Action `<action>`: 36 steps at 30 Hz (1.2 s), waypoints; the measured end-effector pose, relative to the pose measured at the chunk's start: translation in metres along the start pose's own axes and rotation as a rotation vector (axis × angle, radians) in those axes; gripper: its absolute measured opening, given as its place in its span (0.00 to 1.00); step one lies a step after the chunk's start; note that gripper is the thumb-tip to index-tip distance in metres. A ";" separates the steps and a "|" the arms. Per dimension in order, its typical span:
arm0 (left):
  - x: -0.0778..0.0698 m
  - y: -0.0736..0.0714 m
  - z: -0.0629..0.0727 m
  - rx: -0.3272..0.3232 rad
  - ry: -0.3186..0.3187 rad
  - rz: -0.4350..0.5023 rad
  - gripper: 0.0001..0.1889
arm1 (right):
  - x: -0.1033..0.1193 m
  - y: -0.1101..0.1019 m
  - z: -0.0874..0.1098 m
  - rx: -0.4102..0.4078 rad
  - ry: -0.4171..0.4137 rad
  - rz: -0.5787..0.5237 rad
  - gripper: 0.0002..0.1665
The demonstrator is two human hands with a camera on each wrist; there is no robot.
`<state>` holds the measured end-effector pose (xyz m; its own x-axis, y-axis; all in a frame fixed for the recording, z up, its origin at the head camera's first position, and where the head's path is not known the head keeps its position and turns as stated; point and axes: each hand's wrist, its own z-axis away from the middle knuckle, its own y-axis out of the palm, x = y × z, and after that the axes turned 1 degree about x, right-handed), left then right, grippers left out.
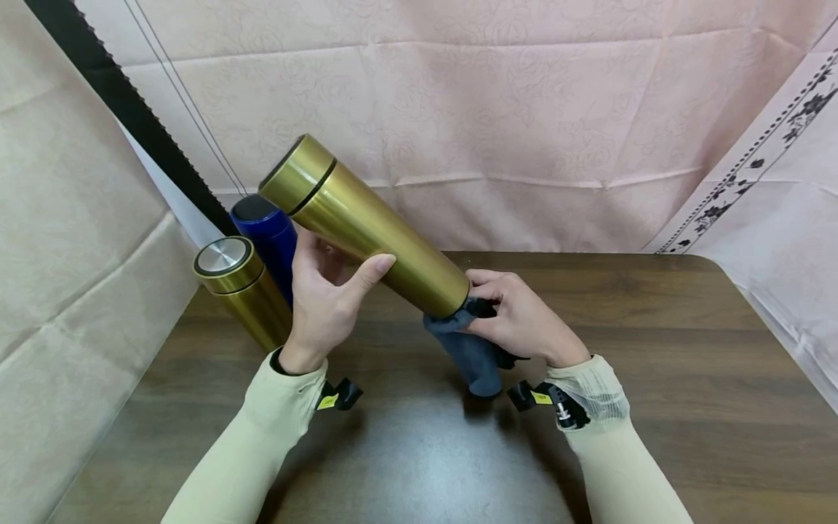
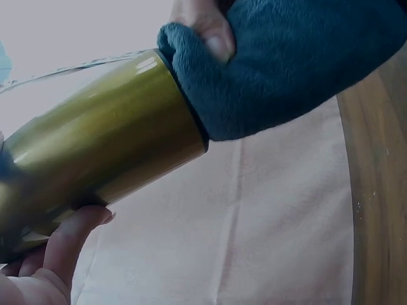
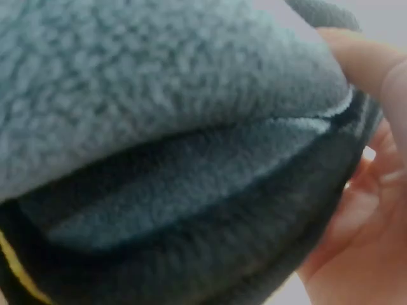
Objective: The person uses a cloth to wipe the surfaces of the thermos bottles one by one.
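A gold thermos bottle (image 1: pixel 373 229) is held up at a slant over the table, its lid end at upper left and its base at lower right. My left hand (image 1: pixel 327 298) grips it around the middle from below, thumb along the near side. At the base, my right hand (image 1: pixel 527 320) pinches a blue-grey plush cloth (image 1: pixel 468 356) that hangs down in folds. The left wrist view shows the cloth (image 2: pixel 286 76) bunched against the bottle's base, the right thumb pressing into it. Close folds of the cloth (image 3: pixel 159 76) fill most of the right wrist view.
Left of my left hand stand a second gold thermos (image 1: pixel 255 309) with a silver-topped lid and a blue thermos (image 1: pixel 271 236) behind it. A brown wooden table (image 1: pixel 655 378) lies beneath, with pale pink patterned cloth (image 1: pixel 458 109) hanging behind and pale cloth at both sides.
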<state>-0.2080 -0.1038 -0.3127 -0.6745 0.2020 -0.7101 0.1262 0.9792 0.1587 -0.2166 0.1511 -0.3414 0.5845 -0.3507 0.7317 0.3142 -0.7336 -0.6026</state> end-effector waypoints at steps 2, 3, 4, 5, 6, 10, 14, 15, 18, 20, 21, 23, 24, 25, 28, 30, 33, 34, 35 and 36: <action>-0.001 -0.001 0.000 0.004 -0.017 -0.001 0.34 | 0.000 -0.003 0.001 0.017 -0.002 -0.019 0.05; -0.001 -0.001 0.000 0.008 -0.026 0.004 0.34 | 0.000 -0.004 0.002 0.022 0.001 -0.029 0.05; -0.002 -0.001 -0.001 0.008 -0.030 0.004 0.34 | 0.000 -0.006 0.003 0.023 0.005 -0.038 0.04; -0.002 -0.002 -0.001 0.008 -0.034 0.003 0.34 | 0.000 -0.009 0.004 0.020 0.010 -0.048 0.04; -0.002 -0.002 -0.001 0.006 -0.035 -0.002 0.34 | 0.000 -0.011 0.005 0.014 0.016 -0.052 0.04; 0.000 -0.001 -0.001 0.005 -0.031 -0.023 0.35 | -0.001 -0.021 0.011 -0.052 0.054 -0.042 0.07; 0.002 0.001 0.000 -0.004 -0.038 -0.038 0.35 | -0.001 -0.029 0.016 -0.129 0.119 -0.006 0.10; 0.003 0.002 0.001 -0.009 -0.043 -0.039 0.34 | -0.001 -0.030 0.016 -0.147 0.135 0.004 0.11; 0.005 0.003 0.003 -0.024 -0.047 -0.040 0.33 | -0.001 -0.036 0.018 -0.211 0.179 0.033 0.12; 0.006 0.004 0.003 -0.031 -0.040 -0.039 0.33 | -0.001 -0.041 0.021 -0.265 0.185 0.047 0.12; 0.007 0.004 0.003 -0.034 -0.033 -0.040 0.33 | -0.001 -0.044 0.022 -0.301 0.182 0.049 0.12; 0.008 0.005 0.004 -0.038 -0.020 -0.051 0.34 | -0.002 -0.051 0.025 -0.379 0.170 0.039 0.12; 0.009 0.005 0.004 -0.040 -0.016 -0.057 0.34 | -0.002 -0.055 0.026 -0.422 0.163 0.030 0.14; 0.010 0.005 0.004 -0.041 -0.015 -0.060 0.34 | -0.002 -0.058 0.028 -0.466 0.165 0.016 0.15; 0.014 0.005 0.004 -0.035 -0.034 -0.092 0.35 | 0.001 -0.066 0.033 -0.569 0.168 -0.032 0.17; 0.016 0.004 0.004 -0.027 -0.063 -0.112 0.34 | 0.002 -0.070 0.036 -0.605 0.175 -0.063 0.18; 0.022 0.002 0.004 -0.018 -0.112 -0.146 0.35 | 0.002 -0.073 0.038 -0.618 0.182 -0.091 0.19; 0.024 0.002 0.004 -0.020 -0.128 -0.153 0.34 | 0.003 -0.074 0.039 -0.617 0.184 -0.094 0.19; 0.026 0.001 0.004 -0.021 -0.139 -0.160 0.34 | 0.003 -0.074 0.039 -0.615 0.184 -0.093 0.19; 0.029 0.000 0.004 -0.023 -0.147 -0.164 0.34 | 0.003 -0.074 0.039 -0.613 0.185 -0.093 0.19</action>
<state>-0.2246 -0.0983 -0.3357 -0.5709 0.0418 -0.8199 0.0056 0.9989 0.0471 -0.2090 0.2268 -0.3074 0.4194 -0.3245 0.8478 -0.1594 -0.9458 -0.2831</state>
